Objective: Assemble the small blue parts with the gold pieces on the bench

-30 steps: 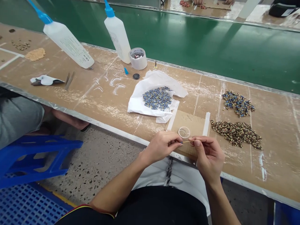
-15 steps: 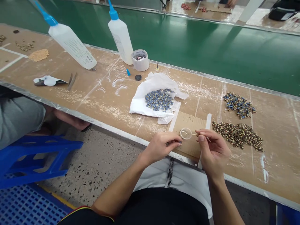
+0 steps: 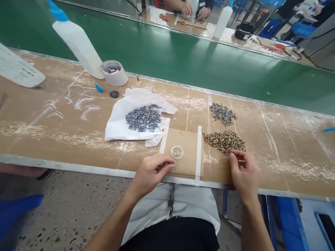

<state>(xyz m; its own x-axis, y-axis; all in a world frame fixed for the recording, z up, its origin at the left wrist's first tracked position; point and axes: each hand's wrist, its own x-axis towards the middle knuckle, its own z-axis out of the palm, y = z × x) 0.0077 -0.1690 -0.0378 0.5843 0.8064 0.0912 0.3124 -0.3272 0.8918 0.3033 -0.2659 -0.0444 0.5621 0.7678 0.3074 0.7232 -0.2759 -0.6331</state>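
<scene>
My left hand (image 3: pixel 151 172) is closed in a pinch beside a small clear round cup (image 3: pixel 172 156). Something tiny shows at its fingertips, too small to name. A thin wire with a curved end (image 3: pixel 178 152) rests in the cup, its straight end over the rim. At the front edge of a pile of small brown and gold pieces (image 3: pixel 225 141), my right hand (image 3: pixel 244 172) has thumb and forefinger drawn together; what they hold, if anything, is hidden. Small blue and yellow pieces (image 3: pixel 143 119) lie heaped on white paper (image 3: pixel 115 127) to the left.
A second blue-and-gold pile (image 3: pixel 222 114) lies behind the brown one. White tape strips (image 3: pixel 198 157) border the cardboard under the cup. A tape roll (image 3: pixel 116 75), black cap (image 3: pixel 114 94) and squeeze bottles (image 3: pixel 78 47) stand left. Across the green belt (image 3: pixel 167 52) are another person's hands (image 3: pixel 202 13).
My right hand has let go of the wire, which now rests in the cup, and has moved right to the brown pile. My left hand stays pinched by the cup. The view has shifted right.
</scene>
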